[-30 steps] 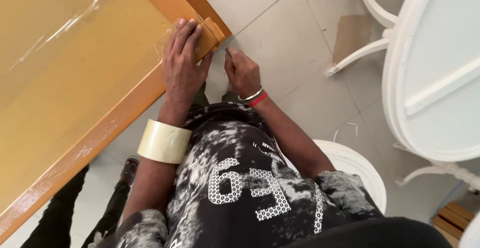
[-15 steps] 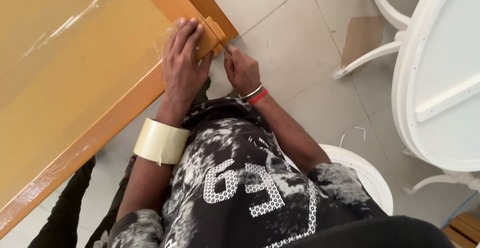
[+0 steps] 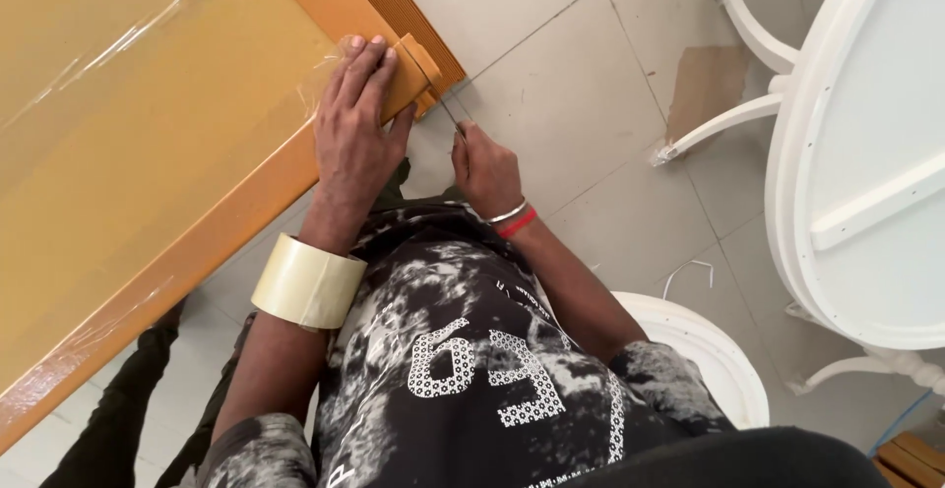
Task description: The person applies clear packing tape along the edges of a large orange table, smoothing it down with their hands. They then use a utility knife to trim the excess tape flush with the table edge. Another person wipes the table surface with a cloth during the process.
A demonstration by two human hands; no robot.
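1. I'm watching the left hand (image 3: pixel 359 124) pressing flat, fingers spread and extended, on the orange-brown wooden frame corner (image 3: pixel 409 70); it is gripping nothing, just bearing down on the corner block at about 11 o'clock from my chest.
2. The right hand (image 3: pixel 484 165) is sitting closed into a fist around a thin metal blade (image 3: pixel 448 116), only a short sliver of which is showing above the knuckles.
3. That blade is angling up toward 11 o'clock, its tip lying just beside the frame corner, close to the left fingertips (image 3: pixel 366 47).
4. So the corner lies up and left of the right hand, and the frame's long rail (image 3: pixel 197 252) is running from 7 o'clock up to 1 o'clock; the left hand is the one already on it.
5. A roll of clear packing tape (image 3: pixel 307 281) is riding on the left forearm like a bangle, and clear film (image 3: pixel 128 35) is covering the panel.
6. Against a second ago, both hands are keeping their places; the view is drifting, sliding the white oval table (image 3: pixel 866 173) rightward.
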